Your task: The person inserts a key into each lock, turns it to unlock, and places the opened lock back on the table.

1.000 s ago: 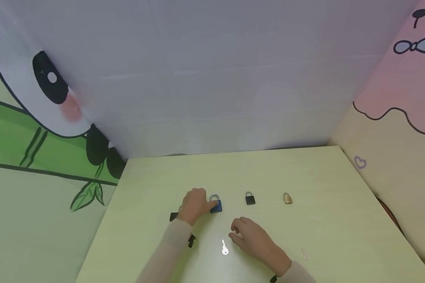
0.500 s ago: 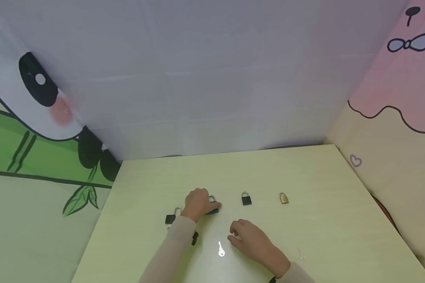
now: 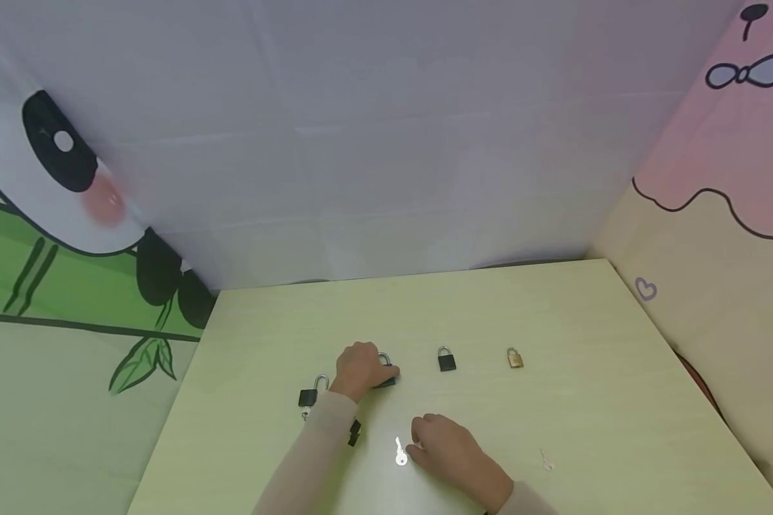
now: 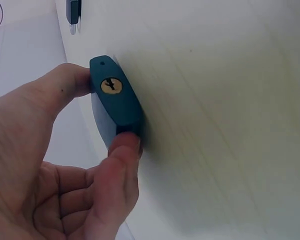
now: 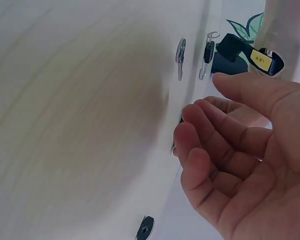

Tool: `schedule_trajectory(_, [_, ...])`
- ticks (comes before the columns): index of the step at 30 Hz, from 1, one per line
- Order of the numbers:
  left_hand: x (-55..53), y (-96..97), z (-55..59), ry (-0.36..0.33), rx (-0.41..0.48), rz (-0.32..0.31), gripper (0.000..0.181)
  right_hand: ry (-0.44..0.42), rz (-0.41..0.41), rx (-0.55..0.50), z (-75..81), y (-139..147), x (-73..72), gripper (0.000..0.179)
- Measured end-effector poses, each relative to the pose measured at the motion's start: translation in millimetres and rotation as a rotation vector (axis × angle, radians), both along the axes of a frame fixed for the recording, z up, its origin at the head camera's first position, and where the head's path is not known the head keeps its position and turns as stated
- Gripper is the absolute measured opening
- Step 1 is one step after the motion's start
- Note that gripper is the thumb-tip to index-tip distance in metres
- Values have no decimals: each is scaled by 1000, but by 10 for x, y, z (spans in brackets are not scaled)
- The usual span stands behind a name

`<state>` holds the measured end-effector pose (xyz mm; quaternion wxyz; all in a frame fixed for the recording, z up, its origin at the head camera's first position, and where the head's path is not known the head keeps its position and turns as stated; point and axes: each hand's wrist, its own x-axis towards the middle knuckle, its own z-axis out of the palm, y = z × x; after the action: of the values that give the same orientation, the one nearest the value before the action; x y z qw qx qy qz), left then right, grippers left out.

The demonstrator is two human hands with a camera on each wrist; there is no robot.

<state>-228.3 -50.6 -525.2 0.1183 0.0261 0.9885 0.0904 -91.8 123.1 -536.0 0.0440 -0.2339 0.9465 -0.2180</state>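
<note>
My left hand point(image 3: 358, 372) pinches a blue padlock point(image 4: 124, 111) between thumb and fingers. In the left wrist view its brass keyhole point(image 4: 111, 85) faces the camera; in the head view the hand covers much of its body. My right hand point(image 3: 452, 452) hovers over the table with its fingers loosely bent, holding nothing. Just left of its fingertips lies a silver key point(image 3: 401, 453), seen also in the right wrist view. To the left of my left hand lies a black padlock point(image 3: 308, 398) with its shackle swung open and a key at its bottom.
Farther right on the pale table point(image 3: 477, 307) lie a black padlock point(image 3: 447, 363) and a small brass padlock point(image 3: 515, 359), both with closed shackles. Another thin key point(image 3: 547, 460) lies right of my right hand. A grey-white wall point(image 3: 386, 143) rises behind the table.
My left thumb has shifted over the blue padlock, which has tipped so less of its front shows. My right hand has moved slightly left and nearer me, close to the silver key.
</note>
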Motion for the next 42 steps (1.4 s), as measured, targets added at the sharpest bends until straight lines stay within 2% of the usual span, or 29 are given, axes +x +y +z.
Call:
schedule_trajectory(4, [9,-35,20,19,18,4,48,9,-2,14,-3,-65,19,19])
schedule_trajectory(7, [14,-51,70,35,33,-9,48,-20,-27,34,0,-128,29,21])
schedule_trajectory(11, [41,-60,190,33,37,-39,50,-69,-75,87,-2,-225,45,27])
schedule_trajectory(18, [111,-64,430,45,18,-93,55,-27,-116,131,-33,-314,88,30])
schedule_trajectory(22, [145,-70,528,43,14,-99,53,-30,-123,161,-37,-339,92,29])
schedule_trajectory(35, [164,-124,601,25,29,-91,49,-56,-166,176,19,-434,134,26])
schedule_trajectory(39, [164,-125,595,32,44,-98,49,-49,-164,166,-30,-449,140,27])
schedule_trajectory(42, [166,-128,592,37,61,-99,49,-85,-164,100,-99,-428,113,28])
